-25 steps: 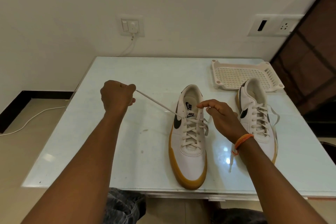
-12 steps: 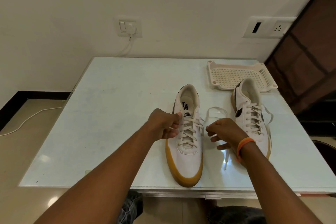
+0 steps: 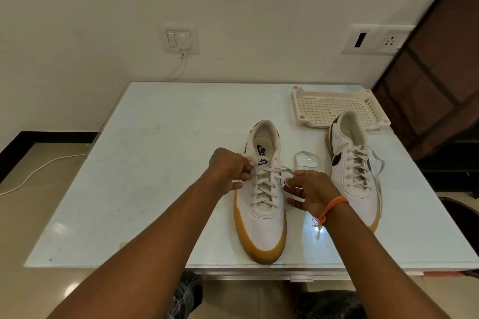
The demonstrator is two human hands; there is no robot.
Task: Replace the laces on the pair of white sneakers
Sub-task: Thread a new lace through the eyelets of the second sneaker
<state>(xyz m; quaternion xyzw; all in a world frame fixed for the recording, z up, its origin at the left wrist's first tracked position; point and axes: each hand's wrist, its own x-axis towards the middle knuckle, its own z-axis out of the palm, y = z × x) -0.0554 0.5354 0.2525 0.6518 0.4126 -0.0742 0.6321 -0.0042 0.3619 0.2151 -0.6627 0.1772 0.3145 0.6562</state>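
Head view: near sneaker (image 3: pixel 263 204) lies on the tabletop (image 3: pixel 160 163), long axis toe-toward-wearer, collar away, second sneaker (image 3: pixel 355 171) just to its right. Left hand (image 3: pixel 229 169) pinches the lace (image 3: pixel 264 186) at the top-left eyelets; right hand (image 3: pixel 312 190) holds the lace end at the top right. Both grips sit level with the upper eyelets, flanking the tongue; left looks marginally nearer.

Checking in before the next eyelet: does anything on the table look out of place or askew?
Nothing damaged or spilled. The odd item is a white perforated plastic tray at the table's far right, behind the right sneaker. A loose lace loop lies between that sneaker and the left sneaker being laced.
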